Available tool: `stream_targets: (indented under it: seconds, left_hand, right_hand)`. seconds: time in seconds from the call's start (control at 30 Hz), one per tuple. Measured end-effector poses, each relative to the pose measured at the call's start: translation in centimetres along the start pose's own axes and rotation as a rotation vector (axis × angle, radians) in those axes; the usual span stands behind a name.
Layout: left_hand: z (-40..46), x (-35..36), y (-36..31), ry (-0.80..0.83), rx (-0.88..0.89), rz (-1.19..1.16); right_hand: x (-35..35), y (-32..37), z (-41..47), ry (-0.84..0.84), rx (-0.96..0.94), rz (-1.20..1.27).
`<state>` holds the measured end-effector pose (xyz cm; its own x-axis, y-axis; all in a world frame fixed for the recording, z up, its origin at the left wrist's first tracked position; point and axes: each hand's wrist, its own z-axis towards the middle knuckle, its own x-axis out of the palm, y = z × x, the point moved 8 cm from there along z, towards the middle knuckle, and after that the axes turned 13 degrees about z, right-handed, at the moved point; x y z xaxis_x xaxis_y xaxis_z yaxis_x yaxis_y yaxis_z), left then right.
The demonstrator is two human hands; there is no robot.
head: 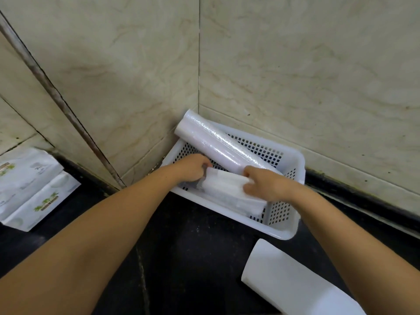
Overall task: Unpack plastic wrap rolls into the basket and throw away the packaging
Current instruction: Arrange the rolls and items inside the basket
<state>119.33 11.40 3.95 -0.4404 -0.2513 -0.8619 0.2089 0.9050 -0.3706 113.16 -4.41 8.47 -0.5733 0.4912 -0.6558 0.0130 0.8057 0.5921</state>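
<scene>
2 hands, left hand (192,167) and right hand (261,181), clasp opposite ends of a wrapped roll (229,189) inside the basket (285,226); an unwrapped roll (218,144) leans on its rim. Film likely slippery, core stiff and light: grip ends.

The white basket (293,164) sits jammed into the wall corner, so its back and left sides are closed off. A long roll (218,144) leans across it and overhangs the rim. Dark desk (193,246) in front lies open between a white roll (284,280) and packets (34,189).
</scene>
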Motion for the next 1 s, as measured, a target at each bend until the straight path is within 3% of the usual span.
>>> stream_targets:
  seconds: [0.1, 0.2, 0.37, 0.43, 0.6, 0.83, 0.93, 1.0]
  left_hand:
    - [-0.1, 3.0, -1.3, 0.237, 0.104, 0.140]
    - [-0.2, 3.4, -2.2, 0.227, 0.159, 0.420]
    - [-1.8, 3.5, -2.8, 0.375, 0.174, 0.495]
    - [-2.2, 3.6, -2.8, 0.400, 0.177, 0.474]
    - [-4.3, 3.5, -2.9, 0.541, 0.150, 0.122]
    - [-4.7, 1.7, -3.1, 0.534, 0.181, 0.260]
    - [-4.7, 1.0, -3.6, 0.464, 0.226, 0.298]
    - [-4.8, 0.3, -3.4, 0.377, 0.240, 0.327]
  right_hand:
    - [-3.2, -0.9, -1.6, -0.045, 0.033, -0.048]
    - [-4.9, -1.1, -2.1, -0.099, 0.007, -0.016]
    - [-4.5, 0.3, -1.7, -0.217, -0.115, 0.071]
    - [-4.0, 0.8, -1.5, -0.313, -0.162, 0.099]
    - [-1.2, 3.3, -0.6, -0.446, -0.358, 0.029]
    - [4.4, 3.4, 3.1, -0.212, -0.284, -0.239]
    - [4.8, 1.7, 4.0, -0.100, -0.151, 0.044]
    - [5.8, 0.6, 4.4, 0.088, -0.062, 0.269]
